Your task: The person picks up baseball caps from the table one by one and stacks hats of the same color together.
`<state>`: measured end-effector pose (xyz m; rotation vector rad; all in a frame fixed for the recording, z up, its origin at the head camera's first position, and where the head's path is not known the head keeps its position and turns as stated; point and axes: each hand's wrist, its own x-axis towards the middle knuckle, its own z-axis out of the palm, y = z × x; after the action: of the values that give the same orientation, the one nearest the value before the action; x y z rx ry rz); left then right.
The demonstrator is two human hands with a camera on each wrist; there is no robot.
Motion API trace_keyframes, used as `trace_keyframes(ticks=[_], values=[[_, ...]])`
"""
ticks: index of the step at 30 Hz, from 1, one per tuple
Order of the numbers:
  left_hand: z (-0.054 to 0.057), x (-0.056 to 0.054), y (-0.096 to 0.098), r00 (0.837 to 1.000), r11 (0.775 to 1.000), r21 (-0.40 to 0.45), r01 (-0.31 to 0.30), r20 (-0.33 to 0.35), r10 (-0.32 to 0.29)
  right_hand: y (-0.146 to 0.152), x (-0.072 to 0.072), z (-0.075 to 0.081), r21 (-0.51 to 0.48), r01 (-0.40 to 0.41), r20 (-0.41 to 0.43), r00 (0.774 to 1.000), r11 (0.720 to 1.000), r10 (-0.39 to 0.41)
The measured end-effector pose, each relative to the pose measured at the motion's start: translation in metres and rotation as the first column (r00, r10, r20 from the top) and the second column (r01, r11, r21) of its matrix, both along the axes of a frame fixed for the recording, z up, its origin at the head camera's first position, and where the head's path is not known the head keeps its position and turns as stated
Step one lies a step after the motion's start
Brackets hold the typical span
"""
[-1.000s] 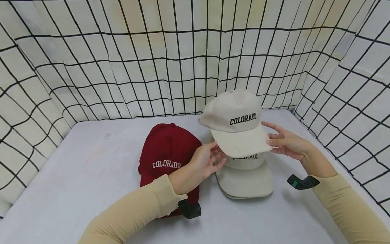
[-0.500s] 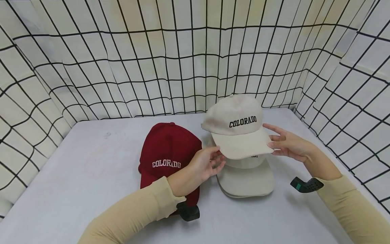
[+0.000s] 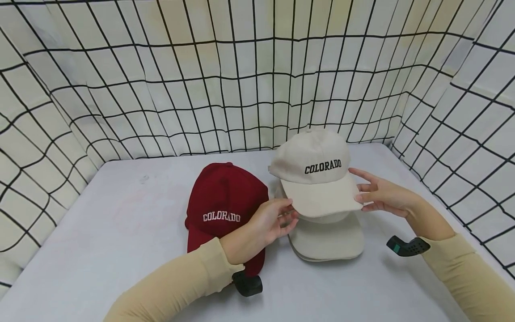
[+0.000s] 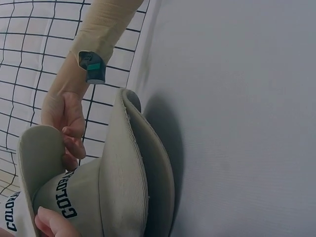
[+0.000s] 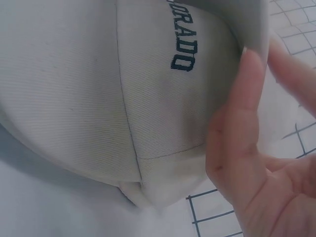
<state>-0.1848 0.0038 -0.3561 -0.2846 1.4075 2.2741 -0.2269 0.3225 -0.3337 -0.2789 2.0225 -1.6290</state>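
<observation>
A cream baseball cap (image 3: 318, 156) lettered COLORADO hangs tilted over a stack of similar cream caps (image 3: 327, 241), hiding the upper cap's lettering in the head view. My left hand (image 3: 265, 226) pinches its brim at the left edge, and my right hand (image 3: 384, 194) pinches the right edge. In the left wrist view, two lower brims lie one on the other, and the held brim stands apart from them. Up close in the right wrist view, the lower cap (image 5: 163, 108) shows its lettering beside my right fingers (image 5: 242, 118).
A dark red COLORADO cap (image 3: 221, 192) sits left of the stack, partly behind my left forearm. The white table (image 3: 120, 223) is enclosed at the back and sides by white cloth with a black grid (image 3: 221, 80).
Both hands have lowered the held cap closer to the stack, and it has shifted slightly right. It now covers the lettering of the cap beneath. The red cap stays put.
</observation>
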Motion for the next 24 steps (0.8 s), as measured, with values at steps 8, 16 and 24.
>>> trace_keyframes(ticks=[8, 16, 24], values=[[-0.001, 0.001, -0.002, 1.0, 1.0, -0.014, -0.014, -0.021, 0.013, 0.002, 0.003, -0.002, 0.022, -0.009, -0.003, 1.0, 1.0, 0.009], [-0.004, 0.002, -0.003, 0.999, 0.999, -0.048, -0.008, -0.05, 0.005, 0.004, 0.011, -0.005, 0.023, -0.027, 0.019, 0.999, 0.999, 0.026], [-0.008, 0.007, -0.004, 0.998, 0.995, -0.095, 0.019, -0.065, -0.025, 0.005, 0.02, -0.009, 0.111, -0.039, -0.016, 0.999, 0.993, 0.042]])
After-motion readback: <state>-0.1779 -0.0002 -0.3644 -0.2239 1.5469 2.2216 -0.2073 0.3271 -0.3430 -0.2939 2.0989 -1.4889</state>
